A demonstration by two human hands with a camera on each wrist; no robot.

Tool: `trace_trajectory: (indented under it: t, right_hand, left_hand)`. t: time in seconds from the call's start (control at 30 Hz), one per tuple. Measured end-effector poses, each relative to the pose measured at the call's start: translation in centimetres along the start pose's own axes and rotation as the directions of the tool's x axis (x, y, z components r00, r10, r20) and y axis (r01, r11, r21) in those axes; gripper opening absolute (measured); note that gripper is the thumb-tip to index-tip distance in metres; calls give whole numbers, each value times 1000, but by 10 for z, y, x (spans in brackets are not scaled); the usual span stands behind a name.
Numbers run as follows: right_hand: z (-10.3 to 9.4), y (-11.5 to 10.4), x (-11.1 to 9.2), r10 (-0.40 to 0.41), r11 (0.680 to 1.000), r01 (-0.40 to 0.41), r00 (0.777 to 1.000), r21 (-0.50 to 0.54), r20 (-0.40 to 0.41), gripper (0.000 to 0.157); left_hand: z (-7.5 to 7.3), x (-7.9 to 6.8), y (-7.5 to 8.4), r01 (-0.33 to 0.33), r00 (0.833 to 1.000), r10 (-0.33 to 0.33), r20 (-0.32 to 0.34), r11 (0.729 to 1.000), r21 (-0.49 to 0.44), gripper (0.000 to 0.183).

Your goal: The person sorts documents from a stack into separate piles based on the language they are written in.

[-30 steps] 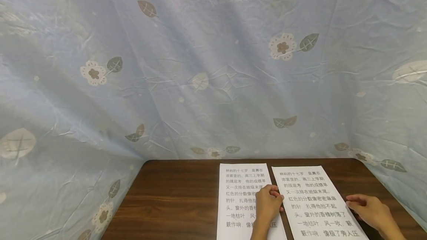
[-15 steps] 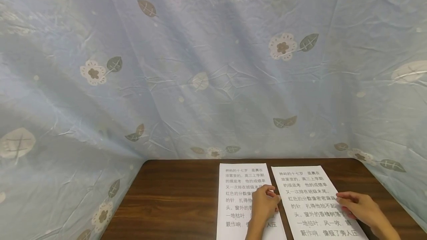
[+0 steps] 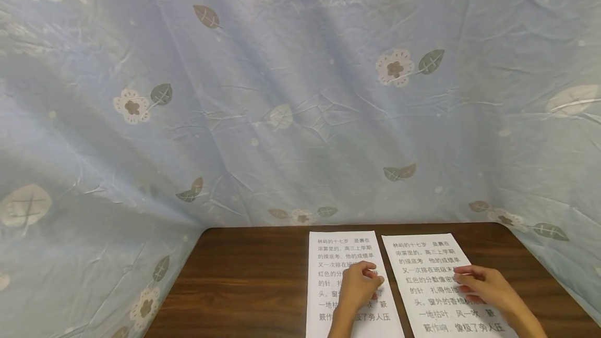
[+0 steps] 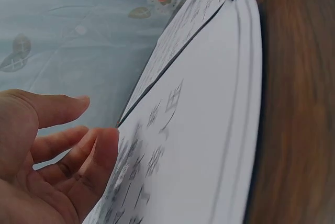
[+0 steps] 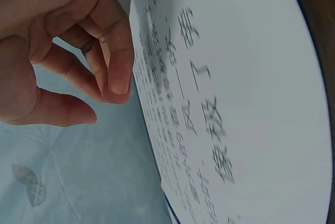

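Note:
Two white stacks of printed paper lie side by side, a narrow strip of table between them. Over the left stack of paper (image 3: 328,254) hovers my left hand (image 3: 359,287), its fingers loosely bent with nothing between thumb and fingertips. Several sheet edges of that stack show in the left wrist view. My right hand (image 3: 488,287) is above the right edge of the right stack of paper (image 3: 422,254). In the right wrist view its relaxed fingers (image 5: 119,72) stand apart from the thumb and hold nothing. Each hand hides part of the printed text.
The dark wooden table (image 3: 239,280) extends to the left of the papers, and a strip of it shows at the right. A pale blue curtain (image 3: 300,119) with leaf and flower prints hangs behind and around the table.
My right hand has moved left, from beside the right stack to over it. The left hand has shifted left, away from the gap. Both paper stacks have stayed in place.

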State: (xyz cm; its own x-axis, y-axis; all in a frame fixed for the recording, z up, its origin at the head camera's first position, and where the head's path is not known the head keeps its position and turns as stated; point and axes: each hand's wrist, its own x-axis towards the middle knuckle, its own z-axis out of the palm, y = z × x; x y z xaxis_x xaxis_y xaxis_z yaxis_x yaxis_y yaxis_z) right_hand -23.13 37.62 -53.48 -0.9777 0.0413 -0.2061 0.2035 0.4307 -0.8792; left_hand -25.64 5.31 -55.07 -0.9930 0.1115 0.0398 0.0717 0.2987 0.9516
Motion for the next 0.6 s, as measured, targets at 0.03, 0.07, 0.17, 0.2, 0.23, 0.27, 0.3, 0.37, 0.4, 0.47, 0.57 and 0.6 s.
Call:
trace_trajectory:
  t: [0.03,0.07,0.17,0.2,0.23,0.27,0.3,0.37,0.4,0.47,0.57,0.6]
  right_hand:
    - [2,-1,0,-4,1000,4,1000,4,7,54]
    - [5,-2,0,3,1000,-3,1000,7,6,54]
    - [12,-7,1,-1,1000,1,1000,7,9,55]
    - [14,-8,1,3,1000,-3,1000,12,7,55]
    - [17,-10,1,-2,1000,1,1000,14,13,55]
    - [19,-11,1,-4,1000,4,1000,20,14,55]
    - [21,-12,1,-12,1000,11,1000,27,21,54]
    - [26,-16,0,-9,999,8,1000,39,23,54]
    - [28,-17,0,-9,999,8,1000,46,25,54]
    - [33,-21,0,-5,998,4,1000,58,22,54]
    - [38,-25,0,-4,998,3,1000,62,18,54]
    - [40,-26,0,-9,998,7,1000,62,19,55]
  left_hand:
    - [-3,0,-1,0,1000,0,1,1000,6,35]
    - [-7,0,-2,-3,1000,3,2,1000,10,35]
    - [-16,1,-4,-17,1000,17,-7,1000,18,35]
    - [-19,2,-4,-26,1000,27,-9,999,25,35]
    - [-22,2,-5,-33,999,33,-11,999,29,35]
    - [-25,2,-5,-37,999,38,-14,999,34,36]
    - [-28,3,-5,-39,999,40,-16,999,33,36]
    - [-33,3,-6,-45,999,45,-20,998,37,36]
    - [-35,3,-6,-45,999,46,-20,998,42,36]
    - [-40,3,-7,-50,998,51,-20,998,46,36]
    - [-48,3,-8,-43,999,44,-19,998,52,37]
    - [-50,2,-9,-39,999,41,-19,998,56,37]
